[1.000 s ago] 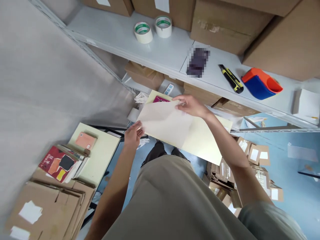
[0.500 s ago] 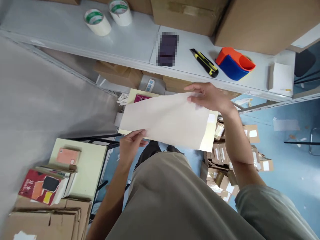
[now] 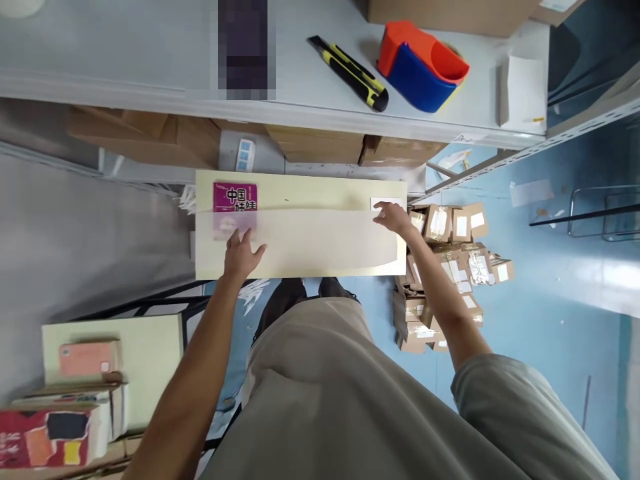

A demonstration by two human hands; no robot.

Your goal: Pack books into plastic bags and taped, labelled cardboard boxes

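Note:
A long, see-through whitish sheet (image 3: 320, 240) lies flat along a pale yellow board (image 3: 320, 190). Its left end covers the lower part of a magenta book (image 3: 235, 195) with Chinese print, which shows faintly through. My left hand (image 3: 241, 255) is over the sheet at the book's lower edge, fingers spread and thumb out. At the other end, my right hand (image 3: 393, 217) is at the sheet's top edge, with its fingers apart and slightly bent. Close by my right fingers is a small white paper slip (image 3: 386, 201), partly hidden by the hand.
On the grey shelf (image 3: 150, 67) ahead are a yellow-black box cutter (image 3: 350, 73) and a red-blue tape dispenser (image 3: 423, 67). Small cartons (image 3: 440, 267) are piled on the right floor. Books (image 3: 55, 433) and a salmon-coloured box (image 3: 87, 358) sit at lower left.
The sheet was held up and tilted between both hands; now it lies flat over the board and book. My left fingers have spread. The view has shifted so the shelf appears higher.

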